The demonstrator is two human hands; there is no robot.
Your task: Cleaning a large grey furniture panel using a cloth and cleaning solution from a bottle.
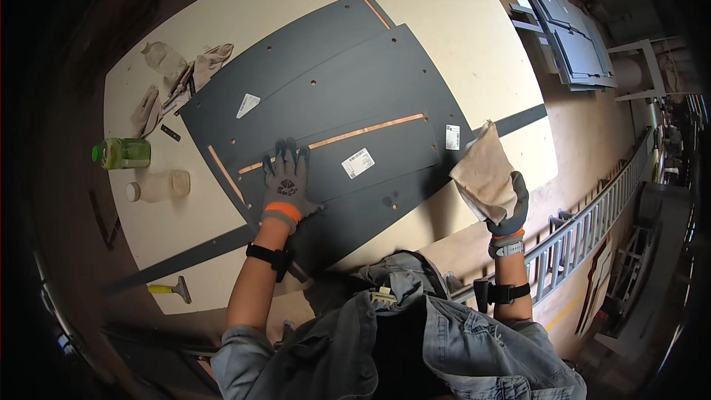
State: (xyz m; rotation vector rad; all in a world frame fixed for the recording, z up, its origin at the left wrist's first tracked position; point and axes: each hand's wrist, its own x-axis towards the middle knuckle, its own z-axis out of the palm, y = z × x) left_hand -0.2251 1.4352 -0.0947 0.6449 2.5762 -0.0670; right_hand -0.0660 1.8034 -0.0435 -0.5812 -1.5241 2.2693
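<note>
Dark grey panels (355,67) lie stacked on the pale worktable, with copper-coloured strips, small holes and white labels on them. My left hand (287,181), in a grey glove with an orange cuff, rests flat on the panel beside the long copper-coloured strip (370,129), fingers stretched out. Off the panel's right side, my right hand (512,204), also gloved, grips a beige cloth (485,170). The cloth hangs in folds above the table's near right edge and hides part of the fingers.
On the table's left are a green bottle (127,153), a clear bottle (159,187), another clear bottle (164,59), crumpled cloths (211,63) and a yellow-handled scraper (172,290). A ladder (585,218) lies at the right. More panels (570,37) are stacked at the far right.
</note>
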